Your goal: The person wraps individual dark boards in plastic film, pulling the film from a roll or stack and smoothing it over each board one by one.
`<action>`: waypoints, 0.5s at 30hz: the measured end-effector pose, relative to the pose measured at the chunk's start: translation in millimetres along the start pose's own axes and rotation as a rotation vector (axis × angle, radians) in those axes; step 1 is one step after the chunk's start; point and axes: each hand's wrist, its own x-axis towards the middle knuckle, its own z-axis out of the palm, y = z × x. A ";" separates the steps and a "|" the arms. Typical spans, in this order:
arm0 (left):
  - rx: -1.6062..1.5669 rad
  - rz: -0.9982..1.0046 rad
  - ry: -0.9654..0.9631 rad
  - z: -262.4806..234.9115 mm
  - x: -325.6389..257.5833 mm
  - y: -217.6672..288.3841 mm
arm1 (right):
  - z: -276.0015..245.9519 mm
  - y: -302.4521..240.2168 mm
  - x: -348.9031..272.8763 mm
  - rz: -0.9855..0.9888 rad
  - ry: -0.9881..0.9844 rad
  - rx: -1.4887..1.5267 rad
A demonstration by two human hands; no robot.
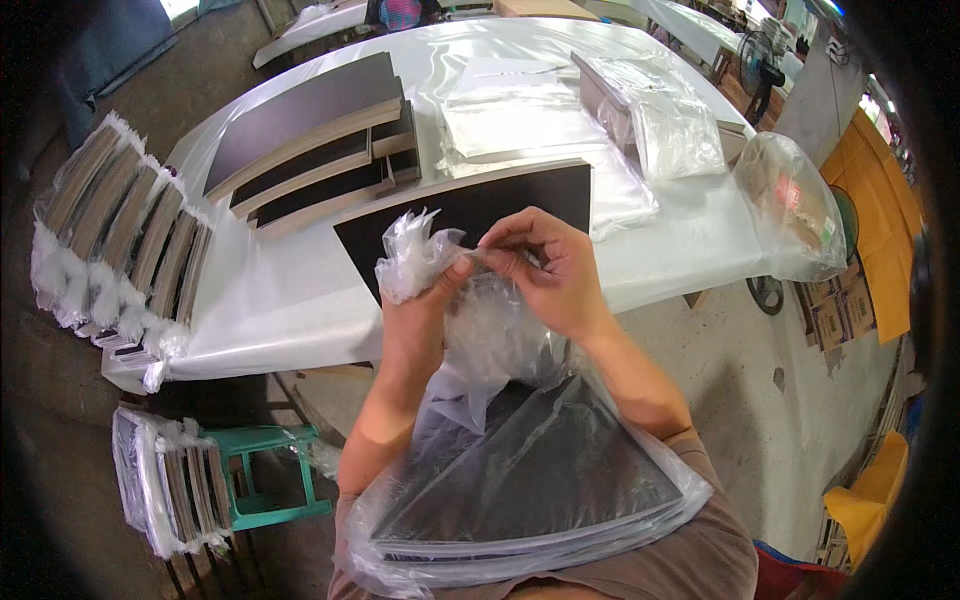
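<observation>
A clear plastic bag [600, 520] with a dark flat stack of boards [530, 470] inside rests against my body. Its mouth is gathered into a twisted neck. My left hand [425, 300] grips that neck, and a crumpled tuft of plastic stands up above the thumb. My right hand [545, 265] pinches at the neck beside the left thumb; anything small between its fingertips is too fine to make out. Right behind my hands, a black board [540, 195] with a pale edge lies at the table's near side.
The table [300, 310] has a white plastic cover. Dark board stacks [300, 110] lie at the far left, clear bags [520, 120] in the middle, a wrapped stack [660, 120] at right. Bagged bundles [130, 230] line the left edge. A green stool [270, 475] stands below; a fan [757, 65] behind.
</observation>
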 end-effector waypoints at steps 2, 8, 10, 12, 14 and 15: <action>-0.003 0.026 0.008 3.7 -2.0 1.0 | -0.8 -0.2 0.0 -0.130 0.110 -0.163; -0.212 0.065 0.015 5.6 -1.6 -6.6 | -8.8 -0.9 0.2 0.053 -0.057 0.081; -0.228 0.043 -0.063 5.7 -0.6 -4.0 | -7.1 1.5 0.1 -0.102 -0.069 -0.074; -0.228 -0.019 -0.072 6.8 -2.0 -1.2 | -4.1 4.9 0.9 -0.257 0.013 -0.230; -0.209 -0.121 -0.012 9.3 -6.0 0.8 | -5.5 7.7 0.5 -0.318 0.087 -0.390; -0.196 -0.104 -0.035 5.3 -5.3 -0.2 | -5.4 7.7 0.5 -0.353 0.123 -0.467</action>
